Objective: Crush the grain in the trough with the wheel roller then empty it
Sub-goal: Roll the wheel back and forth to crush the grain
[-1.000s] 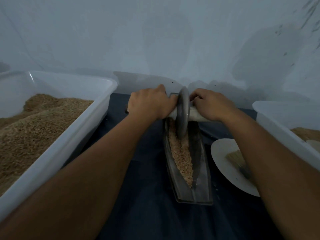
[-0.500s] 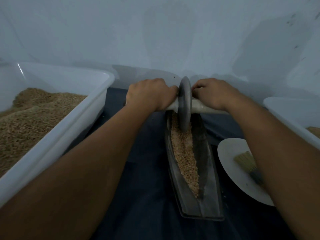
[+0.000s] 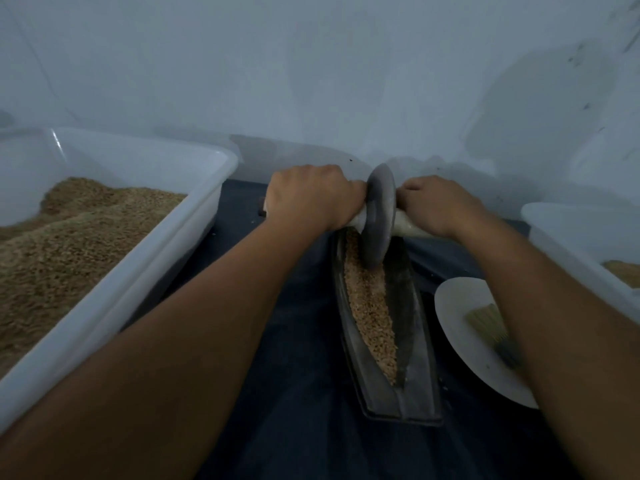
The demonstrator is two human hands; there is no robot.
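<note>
The wheel roller (image 3: 378, 216) stands on edge at the far end of the dark trough (image 3: 408, 334), its rim down in the grain (image 3: 369, 306) that fills the trough's groove. The left hand (image 3: 311, 195) grips the pale axle handle on one side of the wheel, the right hand (image 3: 438, 206) grips it on the other, both forearms stretched forward. On the dark counter (image 3: 294, 427), a big white tub (image 3: 114, 292) of grain sits left; a white plate (image 3: 457, 327) with a small brush (image 3: 491, 327) lies right, beside another tub (image 3: 571, 244).
</note>
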